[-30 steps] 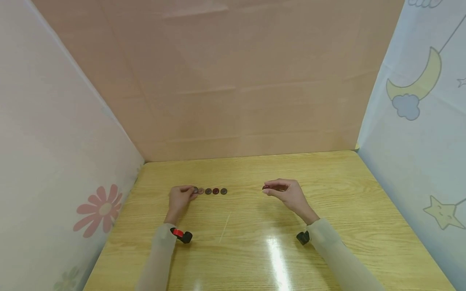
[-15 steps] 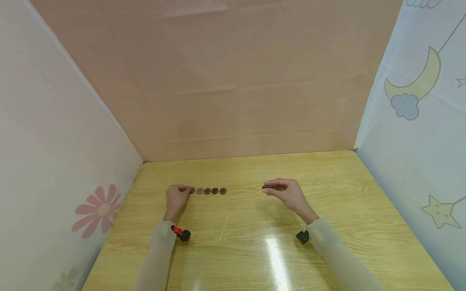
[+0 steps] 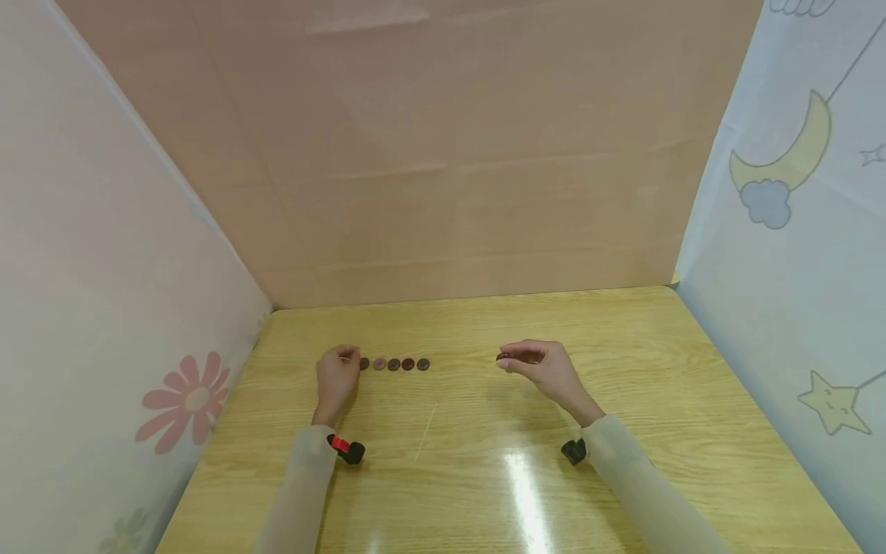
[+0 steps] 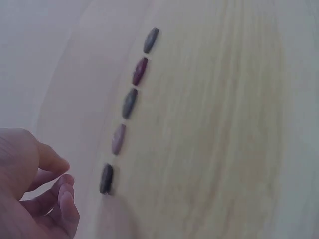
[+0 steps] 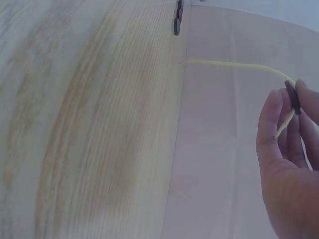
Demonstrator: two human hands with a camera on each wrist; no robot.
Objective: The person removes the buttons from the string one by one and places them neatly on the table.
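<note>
In the head view several round buttons lie in a row on the table. From the left come a dark button (image 3: 364, 364), a pinkish button (image 3: 379, 364), a dark grey button (image 3: 394, 365), a dark red button (image 3: 408, 364) and another grey button (image 3: 423, 364). My left hand (image 3: 337, 378) is beside the leftmost button, fingers loosely curled, nothing visible between them in the left wrist view. My right hand (image 3: 554, 375) pinches a dark red button (image 3: 504, 357) above the table. A yellow string (image 5: 234, 64) runs through that button; one end points toward the row, the other hangs by the fingers.
The wooden table (image 3: 484, 431) carries a thin pale line (image 3: 425, 433) between the forearms. A plain brownish sheet (image 3: 443, 192) stands behind it, with patterned pale panels on the left (image 3: 104, 231) and right (image 3: 782, 308).
My left hand has moved the leftmost dark button left, out from against the pinkish one, and let go of it. My right hand stays nearly still with its button.
</note>
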